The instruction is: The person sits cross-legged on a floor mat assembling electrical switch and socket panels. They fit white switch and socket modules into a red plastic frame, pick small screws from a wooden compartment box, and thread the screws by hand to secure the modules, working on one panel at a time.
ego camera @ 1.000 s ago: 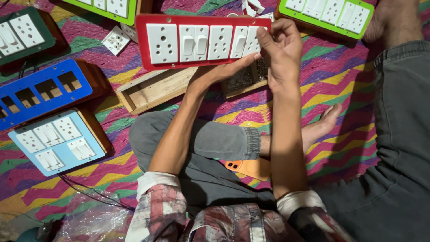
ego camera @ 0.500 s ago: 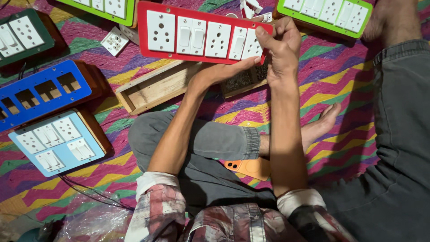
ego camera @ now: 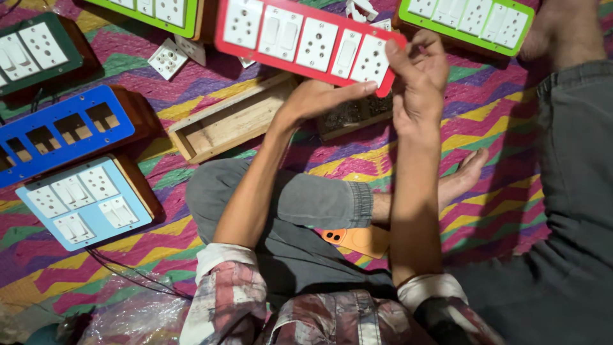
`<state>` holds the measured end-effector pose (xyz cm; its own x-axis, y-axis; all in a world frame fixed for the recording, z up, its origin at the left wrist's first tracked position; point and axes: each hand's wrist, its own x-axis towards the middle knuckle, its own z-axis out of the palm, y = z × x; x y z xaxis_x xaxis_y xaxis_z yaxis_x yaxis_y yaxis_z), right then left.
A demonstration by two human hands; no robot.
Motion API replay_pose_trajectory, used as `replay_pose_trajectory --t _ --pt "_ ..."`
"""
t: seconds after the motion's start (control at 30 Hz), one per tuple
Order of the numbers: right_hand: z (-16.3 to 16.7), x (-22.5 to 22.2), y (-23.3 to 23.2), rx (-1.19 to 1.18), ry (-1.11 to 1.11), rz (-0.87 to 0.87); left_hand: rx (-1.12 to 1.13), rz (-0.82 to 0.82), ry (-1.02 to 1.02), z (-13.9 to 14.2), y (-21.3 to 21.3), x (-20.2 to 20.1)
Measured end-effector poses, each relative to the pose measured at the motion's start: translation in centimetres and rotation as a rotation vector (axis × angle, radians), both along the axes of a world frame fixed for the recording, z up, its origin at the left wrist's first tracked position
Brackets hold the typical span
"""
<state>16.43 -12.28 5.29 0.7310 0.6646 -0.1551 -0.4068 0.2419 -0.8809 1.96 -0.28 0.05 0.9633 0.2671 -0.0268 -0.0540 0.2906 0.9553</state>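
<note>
Fingers: right hand (ego camera: 418,80) pinches the right end of the red plate (ego camera: 306,41); left hand (ego camera: 319,99) lies flat under its lower edge, fingers straight, touching it.
Red plate: held tilted above the mat (ego camera: 498,160), near the mat's top edge; white sockets and switches fitted.
Open wooden box (ego camera: 223,124): on the mat, below the plate.
Blue plate (ego camera: 60,131), pale blue plate (ego camera: 83,201): at the mat's left edge.
Orange phone (ego camera: 357,239): on the lap.
</note>
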Motion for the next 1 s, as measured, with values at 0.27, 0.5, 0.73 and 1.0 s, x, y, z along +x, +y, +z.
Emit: replay_pose_trajectory --t 0.27,0.5,0.73,1.0 --pt "-0.3 2.5 -2.6 -0.005 -0.046 -0.265 -0.036 -0.404 -0.125 1.8 0.7 -0.3" --pt "-0.1 5.3 -6.3 -0.114 -0.076 -0.211 0.27 0.286 -0.326 3.6 2.5 -1.6" --pt "-1.2 4.6 -6.4 -0.192 0.202 -0.057 0.861 0.303 -0.319 5.4 0.1 -0.4" --pt "-0.3 3.4 -5.3 -0.217 0.095 0.082 1.025 0.188 -0.213 4.7 -1.8 -0.6"
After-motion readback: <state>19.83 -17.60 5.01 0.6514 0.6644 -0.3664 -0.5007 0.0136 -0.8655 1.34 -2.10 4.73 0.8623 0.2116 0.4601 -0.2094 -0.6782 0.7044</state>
